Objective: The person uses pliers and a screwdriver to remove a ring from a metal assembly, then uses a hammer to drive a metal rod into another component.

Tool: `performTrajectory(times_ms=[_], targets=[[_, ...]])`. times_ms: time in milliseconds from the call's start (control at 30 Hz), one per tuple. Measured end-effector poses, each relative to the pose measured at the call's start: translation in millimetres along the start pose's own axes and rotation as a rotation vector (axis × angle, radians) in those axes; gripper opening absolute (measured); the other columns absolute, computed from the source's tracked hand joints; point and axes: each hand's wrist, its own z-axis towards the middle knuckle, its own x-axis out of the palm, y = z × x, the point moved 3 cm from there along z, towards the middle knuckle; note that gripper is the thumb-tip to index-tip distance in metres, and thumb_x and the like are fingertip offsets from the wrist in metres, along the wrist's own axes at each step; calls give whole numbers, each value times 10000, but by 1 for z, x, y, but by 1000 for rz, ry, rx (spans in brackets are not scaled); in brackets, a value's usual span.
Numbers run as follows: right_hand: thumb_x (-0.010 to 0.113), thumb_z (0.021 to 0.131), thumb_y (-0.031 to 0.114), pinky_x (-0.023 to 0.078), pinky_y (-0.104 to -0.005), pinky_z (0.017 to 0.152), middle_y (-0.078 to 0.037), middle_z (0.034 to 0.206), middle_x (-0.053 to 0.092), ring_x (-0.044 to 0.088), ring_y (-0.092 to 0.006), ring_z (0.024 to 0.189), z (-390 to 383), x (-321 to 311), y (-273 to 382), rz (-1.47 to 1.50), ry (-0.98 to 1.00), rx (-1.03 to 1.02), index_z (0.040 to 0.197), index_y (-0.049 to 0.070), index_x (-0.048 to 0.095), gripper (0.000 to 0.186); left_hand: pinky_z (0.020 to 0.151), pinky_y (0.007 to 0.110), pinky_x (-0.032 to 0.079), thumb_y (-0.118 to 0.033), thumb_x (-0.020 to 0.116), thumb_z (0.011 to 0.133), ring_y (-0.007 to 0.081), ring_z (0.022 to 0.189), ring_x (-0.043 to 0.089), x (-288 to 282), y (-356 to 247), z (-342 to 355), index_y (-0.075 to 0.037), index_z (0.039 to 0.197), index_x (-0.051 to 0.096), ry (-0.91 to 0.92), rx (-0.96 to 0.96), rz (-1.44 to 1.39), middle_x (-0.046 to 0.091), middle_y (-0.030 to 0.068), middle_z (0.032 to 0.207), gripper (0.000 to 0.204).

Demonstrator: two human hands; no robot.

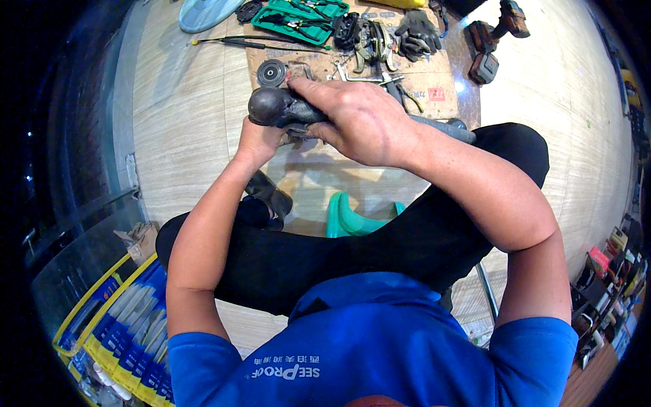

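Observation:
My right hand (369, 122) is wrapped round a dark hammer (269, 106). Its rounded black head points left, and its grey handle (441, 127) runs back under my wrist toward my right knee. Below the head, my left hand (261, 142) is closed round a metal part (296, 130), mostly covered by the hammer and my right hand, so its kind does not show. Just beyond the hammer head lies a round dark grooved wheel (272, 72) on the cardboard (430, 78), near the left edge of the sheet.
Pliers (409, 98), a metal puller (376, 47), dark gloves (418, 37) and a green tool case (302, 19) lie on the cardboard. A cordless drill (505, 24) stands at the far right. A green stool (359, 220) shows between my legs; yellow-and-blue packaged goods (135, 325) sit lower left.

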Motion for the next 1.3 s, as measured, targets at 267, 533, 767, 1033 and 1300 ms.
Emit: performTrajectory(times_ms=[267, 533, 767, 1033, 1300], targets=[[631, 767, 71, 517, -525, 670, -246, 828, 667, 651, -440, 816, 1, 2, -4, -43, 46, 25, 1163, -1, 513, 420, 806, 347, 491, 3, 664, 836, 170, 879, 607, 4, 3, -2, -55, 1015, 610, -51, 12, -10, 657, 41, 937, 196], [678, 788, 99, 507, -498, 744, -242, 933, 652, 631, -431, 879, 0, 1, 0, -28, 116, 59, 1300, -2, 471, 561, 844, 370, 506, -14, 669, 811, 241, 956, 648, 4, 3, -3, -63, 1077, 637, -27, 21, 40, 688, 108, 1006, 272], [702, 797, 122, 504, -487, 772, -233, 988, 648, 622, -428, 905, -1, 2, -3, -75, 224, 148, 1371, 17, 444, 638, 818, 354, 508, -5, 692, 819, 194, 922, 637, 7, 13, -2, -35, 1068, 606, 25, -77, 143, 676, 73, 977, 265], [664, 772, 99, 518, -514, 684, -233, 873, 671, 653, -422, 849, -9, 1, -12, -54, 29, 52, 1204, 9, 505, 469, 845, 383, 523, -94, 741, 796, 300, 954, 687, 1, 0, -8, -49, 1105, 667, 6, -59, -34, 715, 168, 991, 320], [685, 791, 128, 515, -514, 692, -226, 878, 667, 654, -418, 861, -13, -7, -7, -2, 48, 42, 1136, 44, 519, 392, 876, 371, 509, -77, 720, 821, 242, 985, 663, -2, -13, -14, -39, 1155, 627, 125, 11, -50, 695, 141, 1059, 349]])
